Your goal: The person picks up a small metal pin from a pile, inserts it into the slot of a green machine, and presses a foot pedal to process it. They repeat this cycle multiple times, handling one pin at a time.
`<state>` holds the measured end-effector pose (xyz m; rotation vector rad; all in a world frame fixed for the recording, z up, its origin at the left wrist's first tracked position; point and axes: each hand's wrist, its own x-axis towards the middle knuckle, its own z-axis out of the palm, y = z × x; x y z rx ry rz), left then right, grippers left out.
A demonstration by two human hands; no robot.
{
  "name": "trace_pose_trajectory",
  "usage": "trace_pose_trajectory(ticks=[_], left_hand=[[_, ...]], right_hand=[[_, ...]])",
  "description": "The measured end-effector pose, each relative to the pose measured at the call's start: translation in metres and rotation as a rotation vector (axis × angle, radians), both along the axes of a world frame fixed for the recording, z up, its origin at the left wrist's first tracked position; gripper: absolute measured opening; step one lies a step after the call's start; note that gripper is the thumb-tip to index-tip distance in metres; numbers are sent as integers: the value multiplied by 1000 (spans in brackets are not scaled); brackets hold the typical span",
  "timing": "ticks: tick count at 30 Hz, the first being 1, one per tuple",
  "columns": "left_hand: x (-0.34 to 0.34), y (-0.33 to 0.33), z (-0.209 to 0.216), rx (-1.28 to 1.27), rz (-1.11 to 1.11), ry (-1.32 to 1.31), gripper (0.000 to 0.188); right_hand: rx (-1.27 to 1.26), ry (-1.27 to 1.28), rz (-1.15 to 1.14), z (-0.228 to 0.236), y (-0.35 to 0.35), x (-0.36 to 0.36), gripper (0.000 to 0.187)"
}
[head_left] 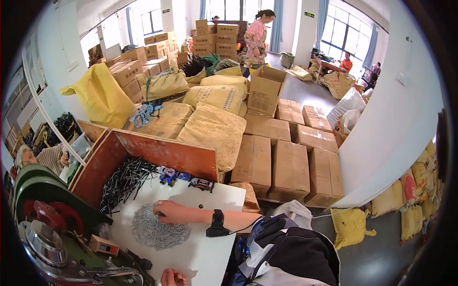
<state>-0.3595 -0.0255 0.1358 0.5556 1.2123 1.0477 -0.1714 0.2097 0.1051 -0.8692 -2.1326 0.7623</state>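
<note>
A heap of small grey metal pins (160, 231) lies spread on the white tabletop (210, 262). My right hand (169, 211) reaches in from the right and rests at the heap's far edge, its fingers curled down; what is between the fingertips is hidden. On that wrist is a black band (217, 223). Low in the picture, near the table's front, my left hand (172, 277) shows only in part, with its fingers curled inward; I cannot make out what they hold. Behind the heap lies a pile of thin black rods (125, 181).
Toy cars (202, 184) stand beside the rods, against a reddish wooden board (167, 151). A green machine (62, 238) takes up the left side, with a small switch box (103, 245). Beyond are yellow sacks (212, 131), cartons (288, 169) and a standing person (257, 40).
</note>
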Motion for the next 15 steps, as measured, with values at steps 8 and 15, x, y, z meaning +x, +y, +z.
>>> trace_pose_trajectory(ticks=[8, 15], left_hand=[[12, -1, 17, -12, 88, -10, 22], [9, 3, -3, -27, 64, -3, 21]], right_hand=[[78, 26, 25, -17, 13, -9, 12], [20, 23, 13, -14, 9, 1, 13]])
